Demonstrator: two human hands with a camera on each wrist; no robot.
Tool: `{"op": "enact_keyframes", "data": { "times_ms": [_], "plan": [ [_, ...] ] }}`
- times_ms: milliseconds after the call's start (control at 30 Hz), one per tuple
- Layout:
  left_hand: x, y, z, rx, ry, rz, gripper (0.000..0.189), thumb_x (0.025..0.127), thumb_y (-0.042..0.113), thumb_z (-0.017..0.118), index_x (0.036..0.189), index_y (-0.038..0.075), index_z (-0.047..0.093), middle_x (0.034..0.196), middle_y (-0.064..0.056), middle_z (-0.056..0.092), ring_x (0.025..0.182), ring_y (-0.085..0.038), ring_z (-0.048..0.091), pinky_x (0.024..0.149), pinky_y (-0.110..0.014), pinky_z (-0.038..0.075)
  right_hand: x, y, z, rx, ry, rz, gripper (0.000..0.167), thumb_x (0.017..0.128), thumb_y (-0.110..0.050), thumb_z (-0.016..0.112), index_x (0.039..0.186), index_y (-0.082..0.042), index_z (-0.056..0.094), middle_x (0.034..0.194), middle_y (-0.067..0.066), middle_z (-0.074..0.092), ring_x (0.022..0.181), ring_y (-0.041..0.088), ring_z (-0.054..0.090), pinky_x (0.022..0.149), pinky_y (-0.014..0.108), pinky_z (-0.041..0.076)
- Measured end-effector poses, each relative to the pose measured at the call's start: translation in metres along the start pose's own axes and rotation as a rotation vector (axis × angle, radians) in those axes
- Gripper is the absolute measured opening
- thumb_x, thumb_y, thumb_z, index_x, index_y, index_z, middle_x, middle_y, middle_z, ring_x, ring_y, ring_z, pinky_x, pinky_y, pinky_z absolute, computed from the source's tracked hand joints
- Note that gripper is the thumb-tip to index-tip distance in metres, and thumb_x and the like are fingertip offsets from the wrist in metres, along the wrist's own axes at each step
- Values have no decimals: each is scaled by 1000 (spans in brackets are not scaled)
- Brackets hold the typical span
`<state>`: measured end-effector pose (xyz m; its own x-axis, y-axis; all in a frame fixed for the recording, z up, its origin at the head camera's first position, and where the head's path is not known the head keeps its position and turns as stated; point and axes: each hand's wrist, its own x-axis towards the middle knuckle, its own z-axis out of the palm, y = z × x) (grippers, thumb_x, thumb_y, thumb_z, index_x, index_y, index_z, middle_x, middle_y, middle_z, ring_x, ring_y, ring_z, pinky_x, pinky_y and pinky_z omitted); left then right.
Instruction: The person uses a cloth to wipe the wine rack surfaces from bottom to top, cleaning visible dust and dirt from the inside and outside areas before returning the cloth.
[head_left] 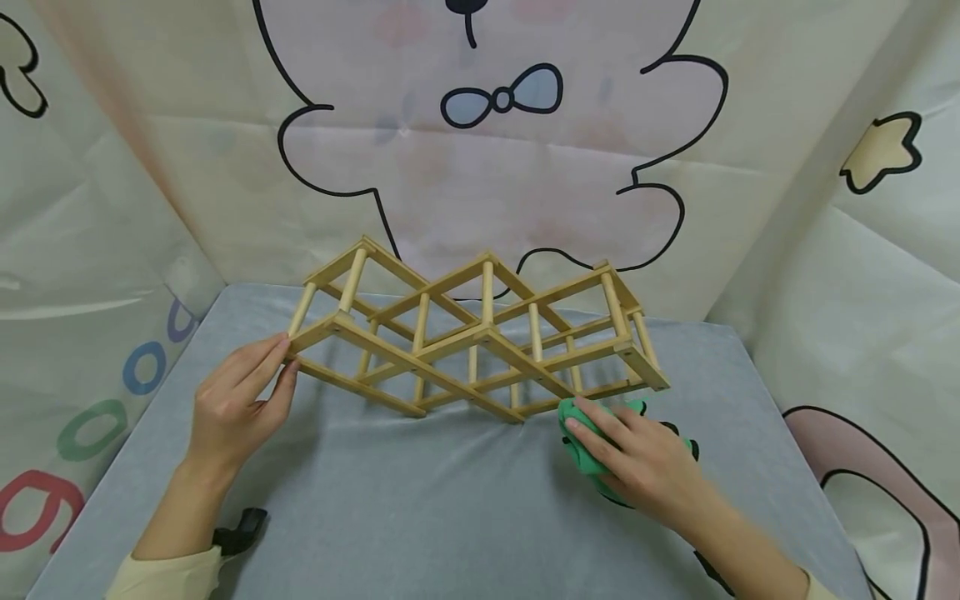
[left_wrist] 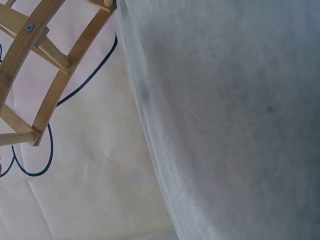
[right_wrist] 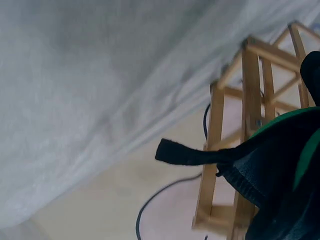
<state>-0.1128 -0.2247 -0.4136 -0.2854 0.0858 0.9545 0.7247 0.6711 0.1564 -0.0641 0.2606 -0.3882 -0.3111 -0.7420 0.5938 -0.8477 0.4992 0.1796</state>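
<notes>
A folding wooden lattice rack (head_left: 487,292) of pale slats and round dowels stands opened out across the middle of the head view, tilted slightly. At its left end, the thumb and fingers of my left hand (head_left: 238,404) pinch a corner where the slats meet. My right hand (head_left: 648,467) holds a bunched green cloth (head_left: 581,450) with black edging against the rack's lower right slats. Close up in the right wrist view, the cloth's dark side (right_wrist: 270,170) and a black strap lie in front of the rack (right_wrist: 250,85). The left wrist view shows only rack slats (left_wrist: 57,95).
A light blue-grey cloth covers the table (head_left: 420,517). Printed fabric walls (head_left: 810,275) enclose its back and both sides. A black strap end (head_left: 243,529) sticks out by the left wrist.
</notes>
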Motion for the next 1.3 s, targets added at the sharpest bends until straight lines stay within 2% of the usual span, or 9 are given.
{"op": "enact_keyframes", "data": {
  "times_ms": [200,467,500,600,633,733,833,1100,1300],
  "plan": [
    [0,-2,0,6,-9,0,30,97,15,67,107,-12,77,98,-28,75,76,-49,69,105,-12,45,0,-8,20,6,-116,-22,43,116,-26,37,133,-5,70,135,16,69,84,29,67,52,34,55],
    [0,-4,1,5,-14,-2,31,98,15,67,108,-12,77,100,-28,75,77,-49,70,105,-12,45,3,-15,47,-25,-221,-59,54,117,-28,23,132,-8,71,140,13,66,88,25,65,53,24,49],
    [0,-4,1,4,-13,-2,31,98,15,67,108,-12,77,100,-28,75,77,-48,70,105,-12,45,3,-15,50,-26,-248,-57,53,117,-30,25,134,-8,71,142,13,65,90,24,65,54,24,49],
    [0,-4,1,0,-12,1,30,98,15,67,107,-12,77,100,-28,75,77,-49,70,105,-12,45,4,-16,57,-26,-333,-41,37,112,-29,52,138,-9,69,146,13,62,95,24,66,55,24,49],
    [0,-4,1,-2,-13,1,30,98,15,67,107,-12,77,100,-28,75,77,-48,70,105,-12,45,4,-16,59,-28,-361,-37,39,107,-29,63,140,-9,67,148,13,60,96,24,65,55,23,49],
    [0,-4,1,-1,-18,2,30,97,14,67,107,-12,77,100,-28,75,77,-48,70,106,-13,45,4,-15,66,-44,-426,-26,64,87,-32,87,143,-10,65,150,12,58,100,24,65,55,24,49],
    [0,-3,1,-1,-21,2,30,97,14,67,107,-12,77,100,-28,75,77,-48,70,106,-12,45,3,-15,71,-61,-448,-33,67,85,-33,89,143,-11,65,150,12,58,100,24,66,55,24,49],
    [-1,-3,1,-9,-13,6,29,96,12,67,107,-12,77,100,-27,76,76,-48,70,105,-13,45,3,-14,79,-83,-482,-64,61,89,-23,83,146,-11,63,154,13,55,99,26,66,53,24,46],
    [-2,-3,0,-4,-21,-1,29,96,13,66,107,-12,77,101,-27,76,77,-49,70,105,-12,45,8,-16,81,-85,-481,-74,61,90,-19,82,147,-11,61,155,14,52,101,27,65,53,25,46]
  ]
}}
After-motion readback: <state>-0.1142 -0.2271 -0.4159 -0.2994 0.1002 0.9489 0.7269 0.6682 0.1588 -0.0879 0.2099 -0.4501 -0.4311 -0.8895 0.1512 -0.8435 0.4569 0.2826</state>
